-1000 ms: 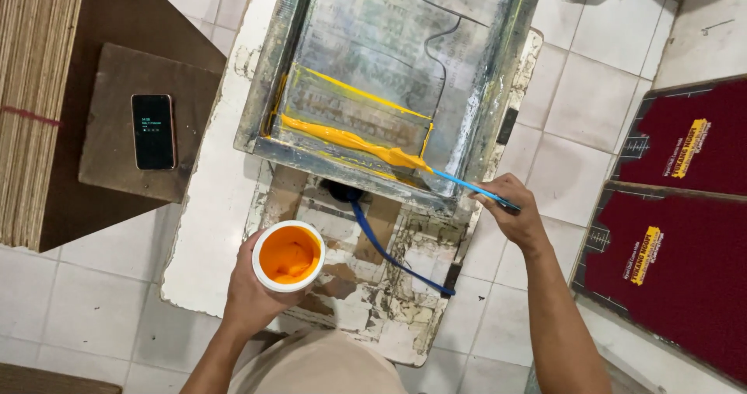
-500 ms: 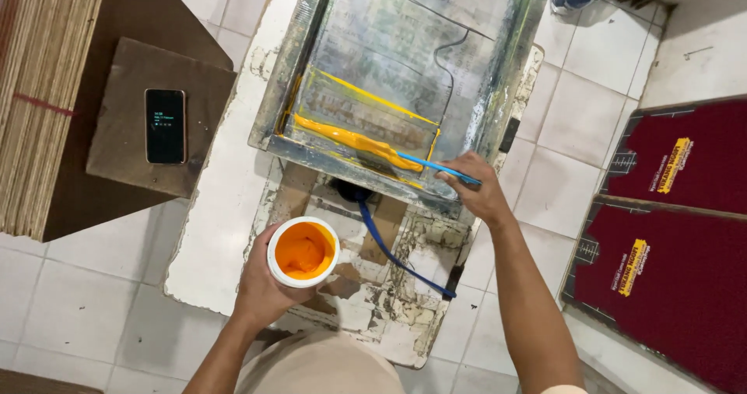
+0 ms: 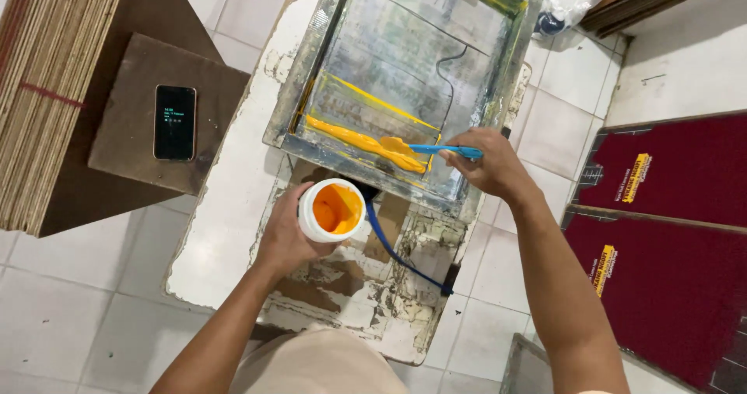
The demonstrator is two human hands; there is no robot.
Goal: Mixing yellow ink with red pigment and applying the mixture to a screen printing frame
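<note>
My left hand (image 3: 286, 234) grips a white tub of orange ink (image 3: 331, 210), held just below the near edge of a metal-framed printing screen (image 3: 311, 67). In my right hand (image 3: 486, 164) is a blue-handled spoon (image 3: 424, 149) whose bowl, coated in yellow-orange ink, rests on the screen mesh. A thick line of yellow-orange ink (image 3: 350, 137) lies along the near side of the screen, just left of the spoon. Both hands are close together at the screen's near edge.
The screen sits on a worn, paint-stained white table (image 3: 226, 199) over a tiled floor. A phone (image 3: 174, 122) lies on a brown board at left, beside stacked boards (image 3: 47, 91). Dark red printed sheets (image 3: 661, 231) lie at right. A blue strap (image 3: 393, 250) hangs below the screen.
My right hand has brought the spoon leftward onto the ink line from the screen's right corner. The tub in my left hand has come up closer to the frame.
</note>
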